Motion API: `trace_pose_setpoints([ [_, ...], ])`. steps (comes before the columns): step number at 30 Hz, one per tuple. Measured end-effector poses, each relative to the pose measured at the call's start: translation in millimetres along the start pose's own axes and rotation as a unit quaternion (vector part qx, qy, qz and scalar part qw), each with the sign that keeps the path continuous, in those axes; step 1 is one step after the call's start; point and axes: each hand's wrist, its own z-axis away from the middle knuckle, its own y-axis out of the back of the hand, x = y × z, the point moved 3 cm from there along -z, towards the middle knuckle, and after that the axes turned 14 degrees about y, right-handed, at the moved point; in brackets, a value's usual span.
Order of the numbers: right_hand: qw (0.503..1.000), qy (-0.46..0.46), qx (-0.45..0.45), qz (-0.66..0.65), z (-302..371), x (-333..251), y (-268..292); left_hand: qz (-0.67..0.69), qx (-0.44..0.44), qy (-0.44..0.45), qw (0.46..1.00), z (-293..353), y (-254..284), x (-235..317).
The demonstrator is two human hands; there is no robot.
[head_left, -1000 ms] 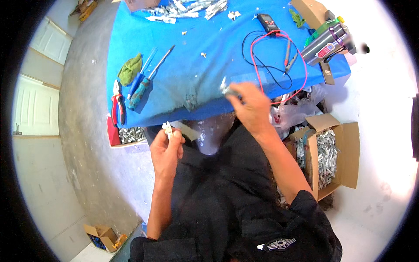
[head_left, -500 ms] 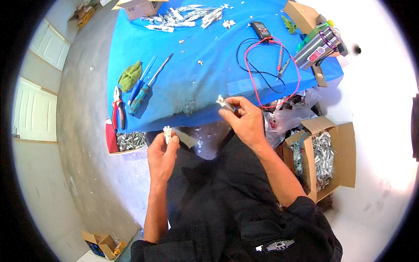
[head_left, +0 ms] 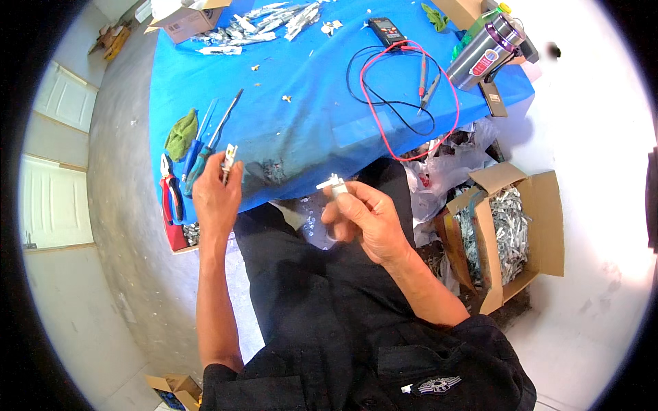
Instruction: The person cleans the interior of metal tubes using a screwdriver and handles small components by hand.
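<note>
The right hand (head_left: 363, 218) partly hides a white piece (head_left: 336, 185) (lower end).

2 white doors (head_left: 56, 211) left of grey floor (head_left: 118, 157) and blue-covered table (head_left: 312, 79)

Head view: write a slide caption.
Left hand and right hand each hold a small whitish part near blue cloth.

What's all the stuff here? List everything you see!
cloth: 1, blue, centre
meter: 1, black, cloth's right
leads: 2, red and black, by meter
flask: 1, silver, right edge
bottle: 1, green, behind flask
rags: 2, green, left and far right
screwdrivers: 2, blue and teal, left
pliers: 1, red and black, left
pile: uncountable, white and grey, far side
boxes: at least 4, brown, scattered
scraps: uncountable, silvery, right
doors: 2, white, left
parts: 2, white and grey, held
left hand: 1, bare, left
right hand: 1, bare, centre
</note>
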Motion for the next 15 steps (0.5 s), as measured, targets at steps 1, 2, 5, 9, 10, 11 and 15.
trace_pose_setpoints([
  [1,1.000,-0.006,0.000,-0.017,1,0,0,-0.030,0.027,-0.033,0.999,-6,-2,3],
  [2,0.999,-0.012,-0.001,-0.033,1,0,0,-0.061,0.054,-0.066,0.995,-10,-3,8],
  [5,0.998,-0.015,-0.001,-0.066,3,-3,-1,-0.129,0.071,-0.089,0.985,-14,-5,7],
  [9,0.996,-0.031,0.016,-0.083,8,-5,3,-0.087,0.052,-0.093,0.990,8,-3,24],
  [10,0.996,-0.033,0.015,-0.084,8,-3,5,-0.061,0.036,-0.078,0.994,19,0,32],
  [11,0.996,-0.035,0.012,-0.084,8,-1,6,0.029,-0.030,-0.023,0.999,30,2,42],
  [15,0.994,-0.049,0.002,-0.102,8,6,6,0.184,-0.177,-0.013,0.967,72,3,76],
])
